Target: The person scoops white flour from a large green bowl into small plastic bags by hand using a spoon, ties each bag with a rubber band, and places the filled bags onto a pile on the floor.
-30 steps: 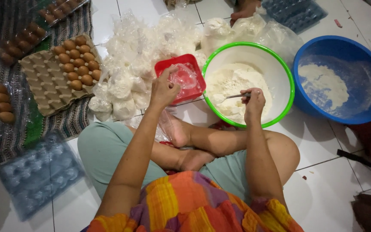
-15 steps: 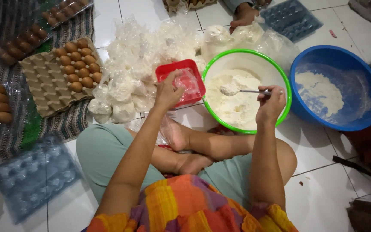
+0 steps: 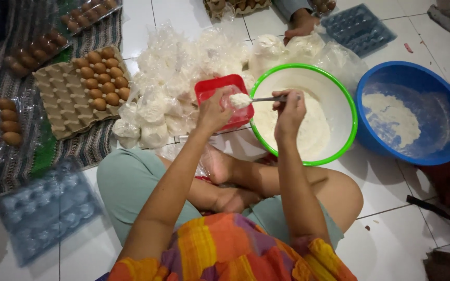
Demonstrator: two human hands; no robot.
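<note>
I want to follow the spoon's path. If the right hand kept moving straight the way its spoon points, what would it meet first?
Probably the red container, which the left hand holds: the right hand aims its loaded spoon leftward at it. Height above it is unclear.

— What is the small red square tub point(image 3: 224, 99) made of?

— Smooth plastic, like the white bowl with the green rim point(image 3: 339, 93) and the shiny round blue plastic bowl point(image 3: 444, 104). The thin spoon point(image 3: 269, 98) looks like shiny metal.

— And the brown egg tray point(image 3: 61, 101)?

— Rough, dull paper pulp. The heap of little clear bags point(image 3: 173, 78) is crinkly plastic. The white tiled floor point(image 3: 402, 208) is glossy.
</note>
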